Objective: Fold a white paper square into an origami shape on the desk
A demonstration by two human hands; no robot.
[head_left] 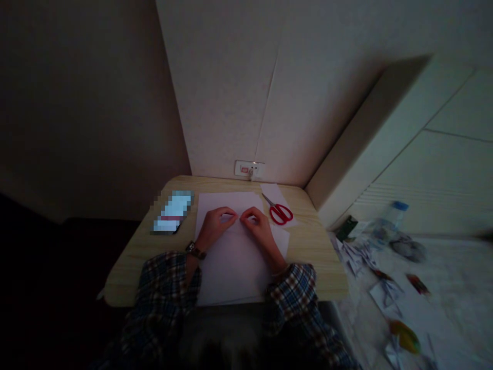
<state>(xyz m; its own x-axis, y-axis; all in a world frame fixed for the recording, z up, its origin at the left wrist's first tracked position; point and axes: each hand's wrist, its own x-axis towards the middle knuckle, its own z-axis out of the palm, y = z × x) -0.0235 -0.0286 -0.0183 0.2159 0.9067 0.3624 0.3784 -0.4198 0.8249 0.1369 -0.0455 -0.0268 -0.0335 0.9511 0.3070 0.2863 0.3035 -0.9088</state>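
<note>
White sheets of paper lie in a loose stack on the small wooden table. Over their upper part, my left hand curls with thumb and fingertips pressed together. Close beside it, my right hand makes a similar pinch, its fingertips almost meeting those of the left. Anything between the fingertips is too small and dim to make out. To the right of my right hand, red-handled scissors rest partly on a narrow piece of white paper, blades pointing up and left.
A phone with a lit, blurred screen lies at the table's left. Behind the table is a wall socket with something plugged in. On the pale surface at right are a blue-capped bottle, paper scraps and small packets.
</note>
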